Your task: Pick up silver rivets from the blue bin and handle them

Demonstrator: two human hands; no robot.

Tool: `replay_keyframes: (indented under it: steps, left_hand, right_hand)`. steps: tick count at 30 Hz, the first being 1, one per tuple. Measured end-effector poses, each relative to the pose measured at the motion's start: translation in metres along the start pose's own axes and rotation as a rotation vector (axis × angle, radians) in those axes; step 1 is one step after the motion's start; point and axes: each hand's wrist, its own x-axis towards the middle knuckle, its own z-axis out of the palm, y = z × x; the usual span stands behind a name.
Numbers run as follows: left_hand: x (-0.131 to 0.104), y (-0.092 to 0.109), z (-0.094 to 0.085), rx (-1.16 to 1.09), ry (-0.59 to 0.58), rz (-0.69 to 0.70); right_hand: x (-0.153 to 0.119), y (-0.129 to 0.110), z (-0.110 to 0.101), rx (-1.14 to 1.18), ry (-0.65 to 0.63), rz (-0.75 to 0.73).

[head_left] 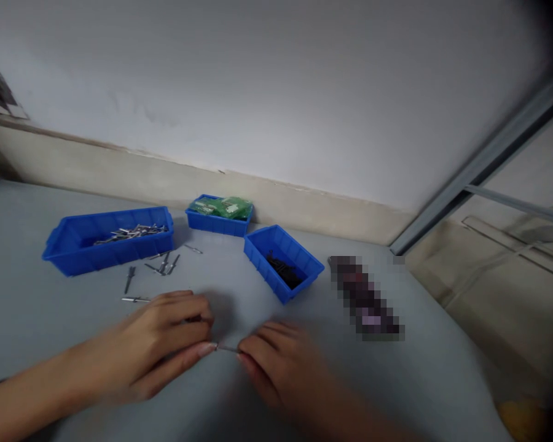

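A thin metal pin (228, 348) spans the gap between my hands, low over the grey table (350, 380). My left hand (168, 337) pinches its left end between thumb and fingers. Closed around the other end is my right hand (281, 359), slightly blurred, its fingertips hiding that end. Beside my left hand, a loose metal pin (134, 299) lies partly behind the knuckles. Several similar stepped metal pins (164, 264) are scattered farther back, in front of a long blue bin (115, 255) that holds a pile of them.
A blue bin with dark small parts (283, 270) stands beyond my right hand. Behind it, a smaller blue bin (219, 225) holds green plastic bags (233, 207). A pixelated dark object (366, 298) lies at right. Wall (258, 190) and metal frame (479, 166) border the table.
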Motion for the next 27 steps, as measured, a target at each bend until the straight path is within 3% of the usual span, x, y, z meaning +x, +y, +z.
replay_keyframes:
  steps: [5, 8, 16, 22, 25, 27]
  left_hand:
    - [0.002, 0.001, 0.002, -0.036, -0.091, -0.018]
    - [0.002, 0.002, 0.003, -0.038, -0.085, -0.018]
    - [0.002, 0.002, -0.001, -0.057, 0.003, 0.001]
    - [0.005, 0.001, -0.003, -0.254, -0.035, -0.087]
    - [0.003, -0.014, -0.013, -0.226, 0.068, -0.175]
    - [0.0, -0.029, -0.025, -0.113, 0.22, -0.291]
  right_hand:
    - [0.001, 0.0, -0.009, 0.022, 0.115, 0.004]
    - [0.002, 0.0, -0.011, 0.04, 0.161, -0.012]
    - [0.001, -0.001, -0.001, 0.015, -0.082, -0.044]
    - [0.003, -0.001, -0.004, 0.034, -0.119, -0.014]
    - [0.003, -0.001, -0.005, 0.027, -0.153, 0.011]
    - [0.003, -0.002, -0.005, 0.03, -0.184, 0.015]
